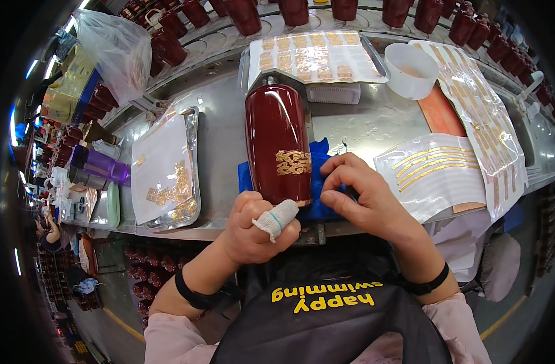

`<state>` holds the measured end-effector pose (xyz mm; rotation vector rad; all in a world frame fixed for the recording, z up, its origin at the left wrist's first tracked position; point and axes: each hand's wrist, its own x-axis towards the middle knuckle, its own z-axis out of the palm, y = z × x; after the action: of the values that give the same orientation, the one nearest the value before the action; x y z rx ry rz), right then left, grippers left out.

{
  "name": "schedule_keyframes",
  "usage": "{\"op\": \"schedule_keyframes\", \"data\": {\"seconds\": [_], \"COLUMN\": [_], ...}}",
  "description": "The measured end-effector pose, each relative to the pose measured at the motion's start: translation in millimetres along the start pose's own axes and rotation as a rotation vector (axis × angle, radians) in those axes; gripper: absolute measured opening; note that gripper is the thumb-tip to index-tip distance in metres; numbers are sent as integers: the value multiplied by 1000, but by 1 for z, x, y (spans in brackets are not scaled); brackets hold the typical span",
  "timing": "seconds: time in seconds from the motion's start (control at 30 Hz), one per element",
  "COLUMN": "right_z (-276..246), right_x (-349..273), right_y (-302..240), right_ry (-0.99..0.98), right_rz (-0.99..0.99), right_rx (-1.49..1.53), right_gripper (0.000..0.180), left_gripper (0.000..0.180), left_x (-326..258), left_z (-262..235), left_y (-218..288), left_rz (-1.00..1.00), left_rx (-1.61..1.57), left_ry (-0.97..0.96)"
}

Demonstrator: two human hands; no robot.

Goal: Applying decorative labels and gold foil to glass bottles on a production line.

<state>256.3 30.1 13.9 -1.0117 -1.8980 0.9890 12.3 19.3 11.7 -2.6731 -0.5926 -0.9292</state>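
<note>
Bottle [278, 145], dark red, centre frame on blue cloth [318, 176] for cushioning; left hand [253, 227] grips its base steady, right hand [359, 191] pinches fingertips beside gold decal [293, 162].

Steel surface [229, 145] carrying: two metal trays [194, 151] of gold decals, white plastic cup [409, 70], decal sheets [438, 173], blue cloth [318, 159] lying under a dark red vase [277, 142]

Bright overhead light, steel glare; fisheye rim dark, perhaps blurred.
</note>
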Motion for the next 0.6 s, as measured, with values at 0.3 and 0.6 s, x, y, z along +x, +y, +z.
{"op": "schedule_keyframes", "data": {"seconds": [0.3, 0.6], "right_z": [-17, -4], "right_x": [-15, -9], "right_y": [-11, -1], "right_ry": [-15, -123], "right_rz": [352, 283], "right_rx": [624, 529], "right_gripper": [32, 25], "left_gripper": [25, 22], "left_x": [11, 19], "left_z": [-6, 7], "left_y": [17, 26], "left_rz": [-452, -702], "left_rx": [-204, -286], "left_ry": [183, 149]}}
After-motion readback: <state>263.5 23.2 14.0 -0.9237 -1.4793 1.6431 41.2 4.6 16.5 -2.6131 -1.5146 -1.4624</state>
